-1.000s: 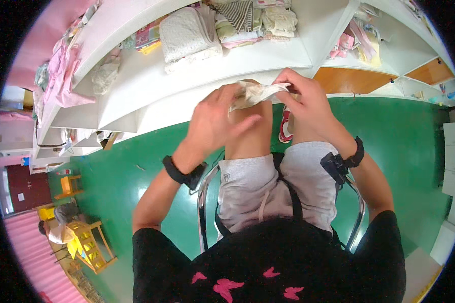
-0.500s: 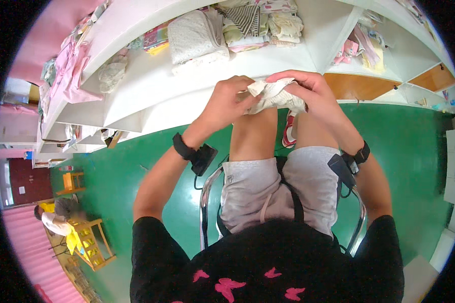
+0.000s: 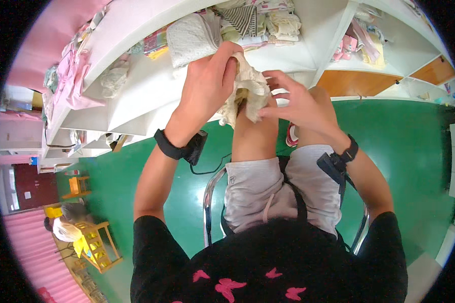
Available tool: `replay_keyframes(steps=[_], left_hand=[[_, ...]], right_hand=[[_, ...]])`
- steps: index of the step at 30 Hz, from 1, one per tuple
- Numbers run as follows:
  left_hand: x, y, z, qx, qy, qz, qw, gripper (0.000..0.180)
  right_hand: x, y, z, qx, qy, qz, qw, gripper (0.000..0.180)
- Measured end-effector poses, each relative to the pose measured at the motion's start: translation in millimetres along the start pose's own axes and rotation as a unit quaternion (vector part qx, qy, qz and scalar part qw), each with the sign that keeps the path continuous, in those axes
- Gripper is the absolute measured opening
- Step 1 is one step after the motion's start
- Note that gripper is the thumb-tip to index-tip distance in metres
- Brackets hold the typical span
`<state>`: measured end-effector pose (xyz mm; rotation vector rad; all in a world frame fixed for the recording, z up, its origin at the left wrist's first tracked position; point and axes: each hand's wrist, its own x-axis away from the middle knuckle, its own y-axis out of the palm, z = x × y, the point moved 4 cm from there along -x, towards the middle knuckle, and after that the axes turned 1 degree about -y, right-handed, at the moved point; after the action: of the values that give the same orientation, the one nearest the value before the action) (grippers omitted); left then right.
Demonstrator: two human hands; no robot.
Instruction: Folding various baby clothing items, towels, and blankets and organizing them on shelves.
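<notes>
White shelves (image 3: 136,96) behind, left hand (image 3: 207,81) fingers clamp cream cloth (image 3: 245,93); right hand (image 3: 298,103) fingers spread.

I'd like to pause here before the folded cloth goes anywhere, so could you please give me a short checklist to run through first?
1. Left hand grips the cream lace cloth: ok, fingers closed over its top.
2. Right hand supports the cloth: not ok, fingers spread, only touching its edge.
3. Cloth folded tidy: not ok, it hangs bunched over the knee.
4. Free space on the white shelf ahead: ok, bare surface beside the folded white lace pile.
5. Wrist bands clear of the cloth: ok, both sit well back.
6. Cloth's underside clean: cannot tell, hidden.
</notes>
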<state>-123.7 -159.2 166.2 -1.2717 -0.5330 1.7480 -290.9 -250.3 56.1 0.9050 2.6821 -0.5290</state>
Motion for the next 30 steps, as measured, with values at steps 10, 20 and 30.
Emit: replay_keyframes(steps=[10,20,30], left_hand=[[-0.3,-37.0,-4.4,-0.125,0.083,0.001,0.989,0.031],[23.5,-14.0,-70.2,-0.051,-0.057,-0.125,0.989,0.026],[-25.5,-15.9,-67.3,0.026,-0.139,0.108,0.984,0.022]], right_hand=[[-26.4,58.9,34.3,0.036,0.125,0.003,0.992,0.054],[-34.9,-15.6,0.8,-0.007,0.013,0.254,0.967,0.026],[-47.2,-74.5,-33.7,0.216,-0.076,0.172,0.958,0.018]])
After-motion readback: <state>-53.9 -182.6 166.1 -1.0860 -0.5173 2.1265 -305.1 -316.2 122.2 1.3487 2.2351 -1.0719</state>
